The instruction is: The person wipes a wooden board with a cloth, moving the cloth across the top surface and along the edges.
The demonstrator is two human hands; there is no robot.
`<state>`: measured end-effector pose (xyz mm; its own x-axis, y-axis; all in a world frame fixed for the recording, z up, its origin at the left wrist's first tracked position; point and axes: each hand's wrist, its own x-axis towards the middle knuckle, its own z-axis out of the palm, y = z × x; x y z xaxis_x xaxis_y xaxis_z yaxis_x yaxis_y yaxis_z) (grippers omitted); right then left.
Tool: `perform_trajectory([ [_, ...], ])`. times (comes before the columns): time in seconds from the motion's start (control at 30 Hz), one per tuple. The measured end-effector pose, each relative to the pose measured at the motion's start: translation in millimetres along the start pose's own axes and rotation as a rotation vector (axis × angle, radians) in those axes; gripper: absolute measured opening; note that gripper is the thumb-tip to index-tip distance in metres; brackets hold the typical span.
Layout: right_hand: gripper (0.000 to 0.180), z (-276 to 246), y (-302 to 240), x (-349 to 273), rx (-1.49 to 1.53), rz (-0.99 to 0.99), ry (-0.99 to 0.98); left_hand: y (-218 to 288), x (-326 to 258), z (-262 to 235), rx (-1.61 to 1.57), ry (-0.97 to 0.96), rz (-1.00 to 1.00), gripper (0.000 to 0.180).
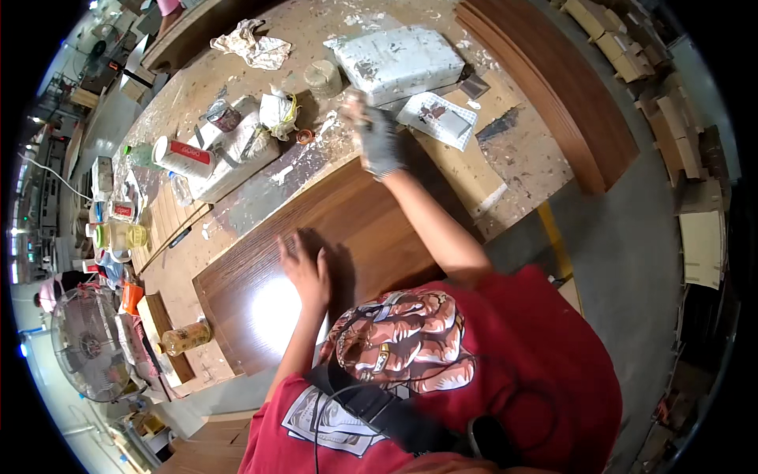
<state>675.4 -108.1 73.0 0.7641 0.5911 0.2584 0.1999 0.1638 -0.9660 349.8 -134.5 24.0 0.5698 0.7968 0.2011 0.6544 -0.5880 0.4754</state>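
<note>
Closest in, a red shirt (521, 347) fills the near side, and just ahead comes the bare left hand (306, 272), palm down over the brown wooden panel (379, 217), fingers spread apart and gripping nothing. The panel lies flat on the paint-spattered surface (529, 170), slanting across it, with a bright glare (275, 314) beside the left wrist. Off its left end, a bottle of amber liquid (186, 338) lies on its side. Now out to the right hand (376, 141), in a grey glove, stretched past the panel's far edge! Its fingers look bent but blurred; whether they have hold of anything, I can't tell. Just right of it sits a patterned sheet (439, 120); beyond, a paint-marked white block (399, 63). Over to the left, a red-and-white tub (184, 157) lies tipped over, and farther up there's a squat jar (322, 78), then a crumpled cloth (253, 45). Away past the surface, a caged fan (88, 344) stands left and cardboard (671, 138) stacks up right.
</note>
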Motion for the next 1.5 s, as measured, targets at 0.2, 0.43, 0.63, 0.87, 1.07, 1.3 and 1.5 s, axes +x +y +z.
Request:
perform_trajectory([
  [0.2, 0.038, 18.1, -6.8, 45.2, -0.475, -0.381, -0.204, 62.6, 68.4, 10.4, -0.137, 0.005, 0.058, 0.066],
  [0.43, 0.053, -200.7, 25.1, 51.9, -1.344, -0.031, 0.034, 48.7, 100.2, 38.9, -0.099, -0.022, 0.141, 0.058],
  [0.63, 0.062, -235.6, 41.6, 50.7, -1.086, 0.024, -0.151, 54.6, 110.6, 57.2, 0.003, -0.06, 0.187, 0.055],
  [0.87, 0.061, -199.8, 22.1, 42.9, -0.206, 0.368, -0.468, 48.1, 109.2, 52.4, 0.029, -0.048, 0.164, 0.055],
  [1.07, 0.061, -200.9, 30.8, 56.5, -0.548, 0.406, -0.564, 50.7, 110.5, 49.2, -0.006, -0.054, 0.151, 0.054],
  [1.3, 0.056, -196.8, 41.6, 64.3, -1.026, 0.101, -0.626, 50.2, 111.2, 50.8, -0.001, -0.07, 0.143, 0.055],
  [1.5, 0.054, -169.3, -6.7, 58.9, -1.066, 0.255, -0.694, 45.8, 108.4, 51.1, -0.012, -0.051, 0.137, 0.054],
])
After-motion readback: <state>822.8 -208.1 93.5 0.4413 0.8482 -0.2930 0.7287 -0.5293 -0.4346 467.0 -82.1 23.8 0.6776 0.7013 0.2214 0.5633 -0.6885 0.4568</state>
